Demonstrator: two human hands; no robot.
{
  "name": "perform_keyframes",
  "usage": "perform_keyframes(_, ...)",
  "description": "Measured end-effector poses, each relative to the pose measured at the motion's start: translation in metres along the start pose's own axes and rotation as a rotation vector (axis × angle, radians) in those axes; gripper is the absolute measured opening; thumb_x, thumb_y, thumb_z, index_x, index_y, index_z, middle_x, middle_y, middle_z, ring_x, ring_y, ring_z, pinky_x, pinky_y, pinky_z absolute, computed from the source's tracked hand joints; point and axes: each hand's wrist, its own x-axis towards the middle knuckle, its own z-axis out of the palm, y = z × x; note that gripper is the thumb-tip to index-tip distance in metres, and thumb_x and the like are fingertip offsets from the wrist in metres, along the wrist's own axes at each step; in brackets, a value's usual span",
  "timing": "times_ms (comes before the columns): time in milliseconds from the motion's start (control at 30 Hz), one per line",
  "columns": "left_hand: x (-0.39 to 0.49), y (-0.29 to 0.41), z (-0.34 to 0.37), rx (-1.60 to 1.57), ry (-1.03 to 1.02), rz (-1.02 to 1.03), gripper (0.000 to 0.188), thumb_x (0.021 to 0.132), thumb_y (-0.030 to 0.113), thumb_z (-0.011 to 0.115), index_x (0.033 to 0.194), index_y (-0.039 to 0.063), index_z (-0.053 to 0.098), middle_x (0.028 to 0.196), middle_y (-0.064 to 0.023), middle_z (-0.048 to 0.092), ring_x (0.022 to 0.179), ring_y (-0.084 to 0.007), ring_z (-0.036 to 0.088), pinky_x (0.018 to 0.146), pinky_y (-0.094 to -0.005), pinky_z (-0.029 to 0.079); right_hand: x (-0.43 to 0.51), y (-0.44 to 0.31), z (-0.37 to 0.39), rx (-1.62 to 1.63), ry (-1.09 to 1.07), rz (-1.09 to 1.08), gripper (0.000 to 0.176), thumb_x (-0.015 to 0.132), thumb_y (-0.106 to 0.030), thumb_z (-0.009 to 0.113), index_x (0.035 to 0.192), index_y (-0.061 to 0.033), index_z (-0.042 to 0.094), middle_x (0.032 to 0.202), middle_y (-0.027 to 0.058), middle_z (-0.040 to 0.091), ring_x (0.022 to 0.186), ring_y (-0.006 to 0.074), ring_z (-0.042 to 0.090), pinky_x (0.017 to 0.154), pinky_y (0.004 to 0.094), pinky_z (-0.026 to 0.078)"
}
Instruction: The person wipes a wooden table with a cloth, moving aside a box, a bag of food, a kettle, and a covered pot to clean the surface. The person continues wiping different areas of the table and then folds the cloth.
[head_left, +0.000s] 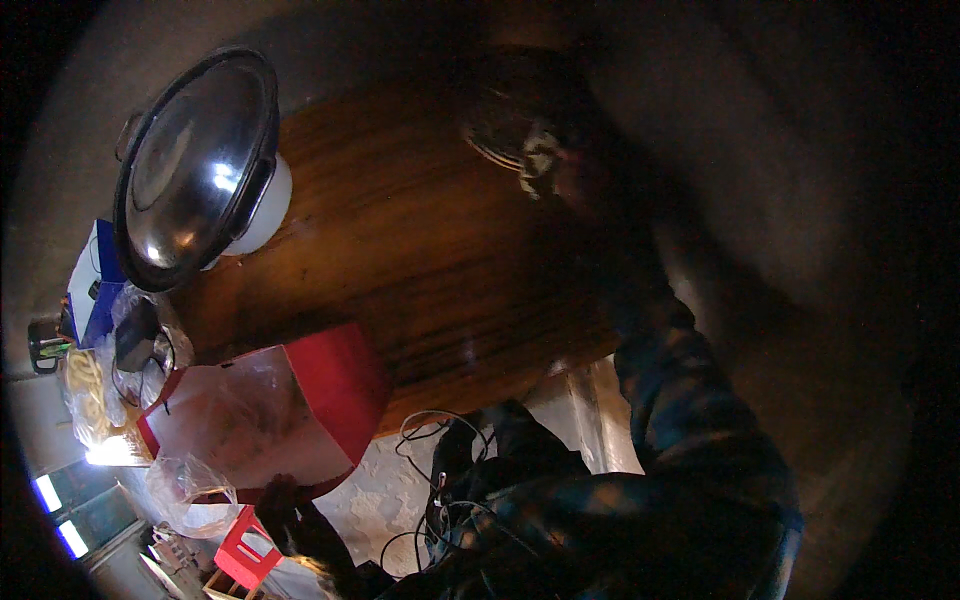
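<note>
My left hand (289, 514) is at the lower left, dark against the light, at the near edge of a red box (341, 386) with a pale inside and clear plastic in it. Its fingers seem to touch the box's rim; their grip is hard to make out. My right hand (581, 180) reaches to the upper right of the wooden table (390, 225) and is closed on a crumpled pale cloth (538, 157). The cloth lies at the rim of a dark round object (491, 146), perhaps a lid or pan, mostly lost in shadow.
A large metal pan or lid (199, 169) with a dark rim rests on a white container (266, 206) at the upper left. Near it are a blue box (105, 307) and plastic bags (90, 390). Loose cables (442, 487) hang by my body; a red stool (247, 551) stands below.
</note>
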Motion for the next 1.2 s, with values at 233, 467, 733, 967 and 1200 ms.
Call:
perform_keyframes(233, -0.001, -0.008, 0.007, -0.085, 0.078, 0.056, 0.032, 0.085, -0.01, 0.064, 0.115, -0.001, 0.067, 0.117, -0.0179, 0.067, 0.109, -0.0323, 0.063, 0.098, -0.0411, 0.05, -0.01, -0.084, 0.11, 0.122, -0.156, -0.228, 0.019, 0.094, -0.017, 0.056, 0.105, -0.0073, 0.068, 0.1, 0.0123, 0.066, 0.093, 0.0313, 0.061, 0.083, 0.0414, 0.049)
perform_keyframes(467, 0.01, -0.002, 0.009, -0.018, 0.145, 0.084, 0.019, 0.086, -0.006, 0.067, 0.104, -0.002, 0.069, 0.108, -0.0157, 0.07, 0.102, -0.0312, 0.064, 0.095, -0.0409, 0.051, -0.106, -0.105, 0.111, 0.203, -0.311, -0.226, 0.019, 0.094, -0.017, 0.056, 0.106, -0.0074, 0.068, 0.101, 0.0118, 0.066, 0.093, 0.0305, 0.061, 0.083, 0.0409, 0.049)
perform_keyframes(733, 0.01, -0.001, 0.007, 0.044, 0.103, 0.062, 0.021, 0.091, 0.003, 0.068, 0.111, -0.002, 0.07, 0.118, -0.0184, 0.068, 0.111, -0.0346, 0.062, 0.1, -0.044, 0.048, -0.19, -0.042, 0.006, 0.177, -0.157, -0.031, 0.019, 0.095, -0.018, 0.056, 0.106, -0.0075, 0.067, 0.102, 0.0113, 0.066, 0.093, 0.0295, 0.061, 0.084, 0.0403, 0.049)
perform_keyframes(967, 0.007, -0.009, 0.015, 0.13, 0.177, 0.089, 0.023, 0.091, 0.006, 0.07, 0.113, 0.0, 0.07, 0.119, -0.0189, 0.068, 0.113, -0.035, 0.061, 0.1, -0.045, 0.048, -0.128, -0.08, 0.076, 0.161, -0.118, -0.179, 0.019, 0.095, -0.018, 0.056, 0.107, -0.0075, 0.067, 0.103, 0.0108, 0.066, 0.093, 0.0287, 0.061, 0.084, 0.0398, 0.049)
perform_keyframes(1200, 0.012, -0.009, 0.017, -0.022, 0.197, 0.131, 0.019, 0.087, 0.002, 0.07, 0.106, 0.0, 0.07, 0.11, -0.0173, 0.069, 0.105, -0.0336, 0.063, 0.096, -0.0428, 0.05, -0.147, -0.056, 0.011, 0.253, -0.1, -0.035, 0.019, 0.096, -0.018, 0.056, 0.108, -0.0076, 0.067, 0.104, 0.0103, 0.066, 0.094, 0.0279, 0.06, 0.085, 0.0393, 0.049)
